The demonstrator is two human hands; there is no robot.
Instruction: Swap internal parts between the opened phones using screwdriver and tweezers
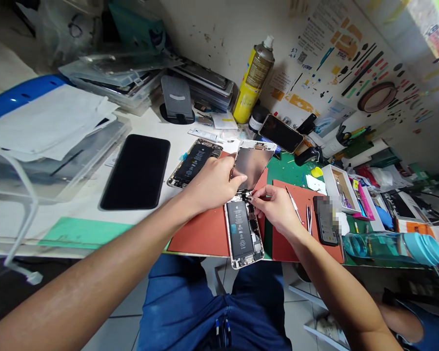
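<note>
At the far left of the frame a stack of white papers lies on a clear plastic tray, with a blue object behind it. Just right of that, a black phone lies face down or dark on the white table. Further right, left of centre, a second opened phone shows its battery.

At centre, the left hand pinches the lower edge of the lifted screen panel, thumb and fingers closed on it, holding it tilted up and away. Below it, the opened phone body lies on a red mat at the table's near edge, battery upward. The right hand sits just right of the phone's upper end, its fingertips pinched together at the hinge area; what they grip is too small to tell.

Right of that hand, metal tools lie on the mat. Upper centre stands a yellow spray can. At lower right a teal water bottle lies on its side.
</note>
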